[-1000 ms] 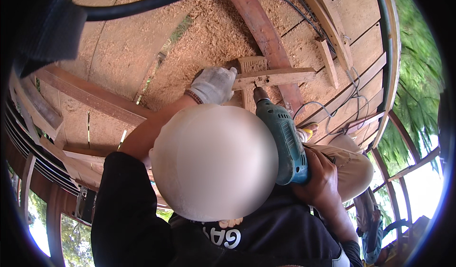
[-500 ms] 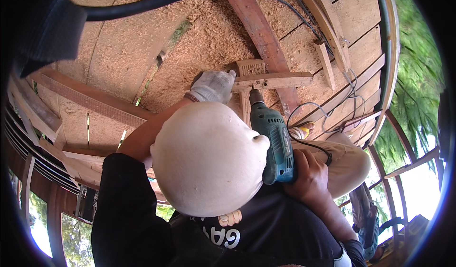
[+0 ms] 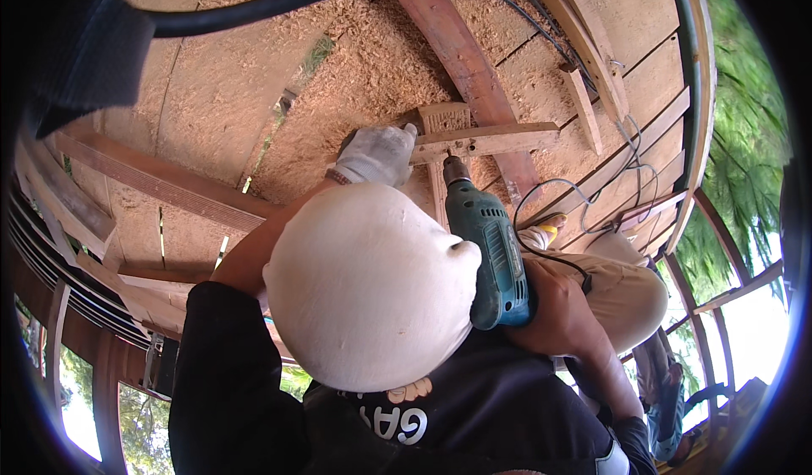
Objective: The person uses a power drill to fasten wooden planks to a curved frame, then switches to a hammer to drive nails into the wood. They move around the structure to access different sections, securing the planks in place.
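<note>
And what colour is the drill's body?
The drill is teal; the head view shows it best.

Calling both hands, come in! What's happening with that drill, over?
Left hand: gloved, gripping wooden strip. Right hand: around teal power drill, nose up to the strip. No blockage seen there; wood shavings scattered beyond.

Wood shavings [image 3: 385,48] and a long reddish beam [image 3: 463,52] lie on the plank floor [image 3: 639,20].
</note>
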Available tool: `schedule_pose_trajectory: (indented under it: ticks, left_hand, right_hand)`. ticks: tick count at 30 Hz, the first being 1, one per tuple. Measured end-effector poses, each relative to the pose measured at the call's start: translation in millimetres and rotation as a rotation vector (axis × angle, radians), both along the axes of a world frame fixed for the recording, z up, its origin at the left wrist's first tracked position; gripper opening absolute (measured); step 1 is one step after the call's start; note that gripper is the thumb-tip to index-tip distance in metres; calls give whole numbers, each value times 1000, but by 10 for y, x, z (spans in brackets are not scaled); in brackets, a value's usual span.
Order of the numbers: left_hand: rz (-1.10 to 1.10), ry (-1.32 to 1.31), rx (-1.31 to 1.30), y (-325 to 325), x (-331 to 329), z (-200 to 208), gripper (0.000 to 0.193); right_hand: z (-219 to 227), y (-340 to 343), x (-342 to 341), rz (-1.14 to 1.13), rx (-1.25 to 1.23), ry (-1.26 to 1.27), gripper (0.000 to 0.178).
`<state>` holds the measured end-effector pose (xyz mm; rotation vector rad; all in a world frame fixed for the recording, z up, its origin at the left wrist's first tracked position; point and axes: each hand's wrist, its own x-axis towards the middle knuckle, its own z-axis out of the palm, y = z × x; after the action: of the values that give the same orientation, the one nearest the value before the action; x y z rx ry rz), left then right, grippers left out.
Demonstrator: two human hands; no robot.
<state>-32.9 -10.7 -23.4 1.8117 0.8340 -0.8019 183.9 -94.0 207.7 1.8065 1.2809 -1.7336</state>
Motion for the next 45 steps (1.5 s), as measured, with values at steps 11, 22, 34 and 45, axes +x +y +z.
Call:
schedule_pose_trajectory:
  ticks: [11, 22, 34, 45]
  left_hand:
    - [67, -9, 14, -76, -6, -11, 41]
    - [99, 24, 93, -195, -14, -2, 52]
    - [-591, -361, 511, 875, 1564, 300, 59]
    - [-791, -341, 942, 402, 2929, -146, 45]
  right_hand:
    - [76, -272, -113, 80, 232, -212, 54]
    - [255, -459, 10, -31, 470, -136, 57]
    - [717, -1022, 820, -1109, 555, -178, 55]
    - [727, -1622, 979, -1427, 640, -154, 40]
